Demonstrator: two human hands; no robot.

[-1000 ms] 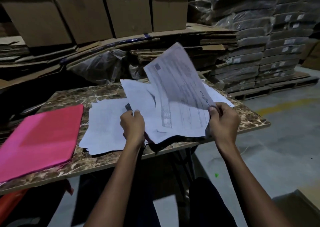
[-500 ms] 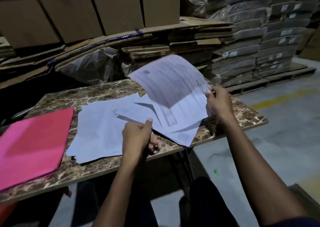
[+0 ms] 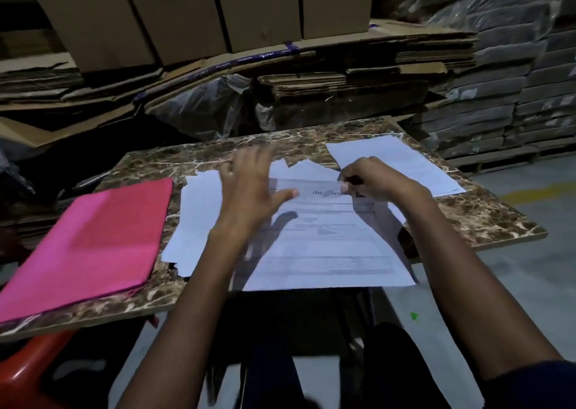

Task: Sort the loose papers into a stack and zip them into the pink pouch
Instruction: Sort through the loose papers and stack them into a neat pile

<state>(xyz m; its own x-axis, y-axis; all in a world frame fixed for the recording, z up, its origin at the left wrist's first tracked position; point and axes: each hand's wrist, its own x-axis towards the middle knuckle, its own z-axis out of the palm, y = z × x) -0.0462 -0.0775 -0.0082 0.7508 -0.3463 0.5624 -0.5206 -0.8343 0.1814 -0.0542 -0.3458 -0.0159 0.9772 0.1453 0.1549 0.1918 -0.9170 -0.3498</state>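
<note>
Your right hand [image 3: 372,179] pinches the far edge of the printed sheet [image 3: 330,240], now flat on the paper pile [image 3: 199,218], no longer raised. Your left hand [image 3: 249,187], released, fingers spread, blurred, hovers over it. One pink pouch [image 3: 90,246] lies left; one separate sheet [image 3: 396,162] far right on the table [image 3: 486,218].

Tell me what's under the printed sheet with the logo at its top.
Under the printed sheet lie other loose papers, poking out at its left and far edges, on the marble-patterned table. How many it covers cannot be seen. The right hand pinches its top edge.
</note>
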